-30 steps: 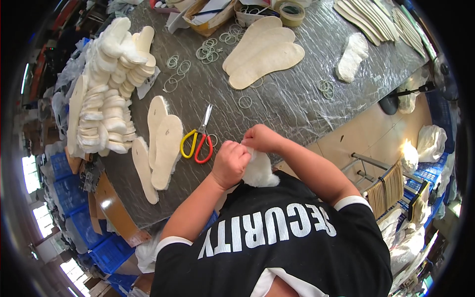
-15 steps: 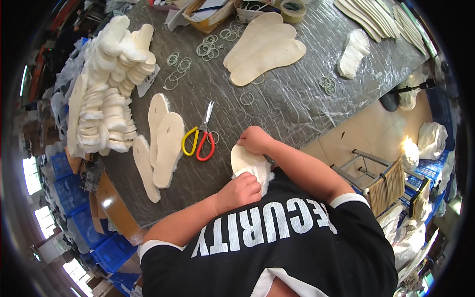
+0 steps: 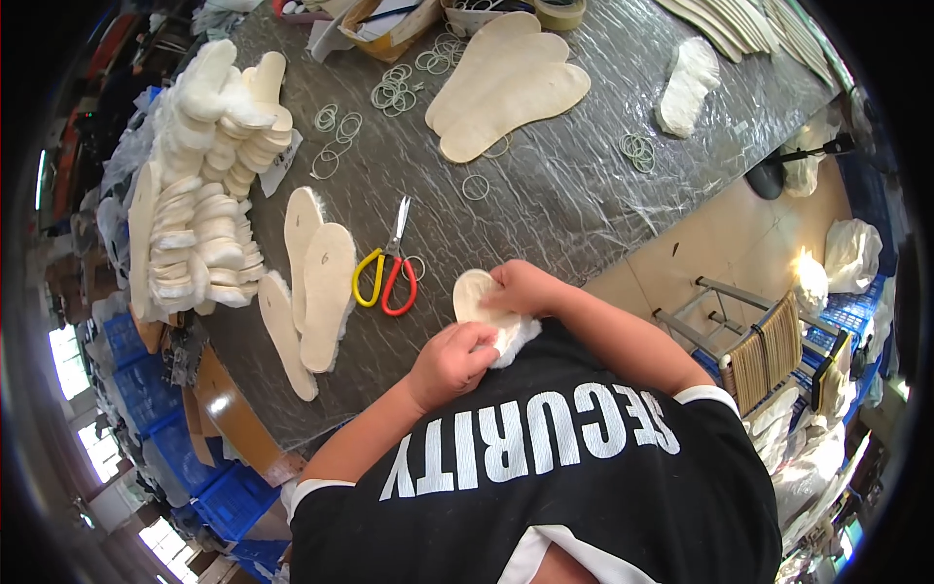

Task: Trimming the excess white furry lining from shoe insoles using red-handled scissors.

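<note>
One cream, round-ended, white-fleeced insole [image 3: 471, 292] sits gripped in the curled fingers of your left hand [image 3: 451, 366] and right hand [image 3: 527, 289]; yellow-and-red-handled metal scissors [image 3: 393, 251] lie nearby, leftward.

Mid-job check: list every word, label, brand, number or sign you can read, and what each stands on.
Black shirt: a large white block-capital word, readable but not copied out here.
Nearest insole left of the scissors: a small mark, too small to read.
Paper slip beside the insole pile: any print is too small to read.
Held insole: no text I can make out.
</note>
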Demonstrator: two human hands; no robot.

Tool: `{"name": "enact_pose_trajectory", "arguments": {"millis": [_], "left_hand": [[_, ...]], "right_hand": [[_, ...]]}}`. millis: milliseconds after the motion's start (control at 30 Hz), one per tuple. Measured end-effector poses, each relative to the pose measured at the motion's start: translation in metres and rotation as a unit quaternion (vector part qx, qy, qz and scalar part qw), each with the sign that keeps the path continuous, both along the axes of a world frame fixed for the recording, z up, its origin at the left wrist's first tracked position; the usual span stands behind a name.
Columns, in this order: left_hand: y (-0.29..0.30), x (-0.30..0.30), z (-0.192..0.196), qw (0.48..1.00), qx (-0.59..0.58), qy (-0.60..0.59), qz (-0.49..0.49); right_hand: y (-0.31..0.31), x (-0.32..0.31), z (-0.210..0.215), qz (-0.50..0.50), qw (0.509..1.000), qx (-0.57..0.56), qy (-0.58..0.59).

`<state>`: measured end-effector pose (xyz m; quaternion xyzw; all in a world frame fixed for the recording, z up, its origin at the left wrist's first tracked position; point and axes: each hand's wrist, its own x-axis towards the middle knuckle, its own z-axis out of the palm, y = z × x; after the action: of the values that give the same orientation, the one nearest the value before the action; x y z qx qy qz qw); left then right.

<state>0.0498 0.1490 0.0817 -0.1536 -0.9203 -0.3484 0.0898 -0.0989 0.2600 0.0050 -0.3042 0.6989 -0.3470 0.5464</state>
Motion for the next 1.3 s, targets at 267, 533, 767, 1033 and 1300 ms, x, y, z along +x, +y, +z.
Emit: {"name": "enact_pose_trajectory", "arguments": {"millis": [267, 533, 767, 1033, 1300], "left_hand": [[0.005, -0.003, -0.008, 0.995, 0.041, -0.084, -0.04], [0.006, -0.004, 0.007, 0.99, 0.127, -0.064, 0.007], [-0.028, -0.033, 0.0, 0.945, 0.228, -0.11, 0.209], [-0.069, -0.048, -0.067, 0.82, 0.432, -0.247, 0.282], [-0.079, -0.051, -0.088, 0.843, 0.363, -0.257, 0.301]], "right_hand": [[-0.017, -0.001, -0.012, -0.082, 0.993, 0.02, 0.078], [-0.018, -0.01, -0.014, -0.081, 0.995, 0.011, 0.06], [-0.005, 0.005, -0.039, -0.222, 0.825, -0.122, -0.505], [0.014, 0.013, -0.005, -0.145, 0.987, -0.067, -0.01], [0.03, 0.057, -0.014, 0.149, 0.792, -0.284, 0.519]]}}
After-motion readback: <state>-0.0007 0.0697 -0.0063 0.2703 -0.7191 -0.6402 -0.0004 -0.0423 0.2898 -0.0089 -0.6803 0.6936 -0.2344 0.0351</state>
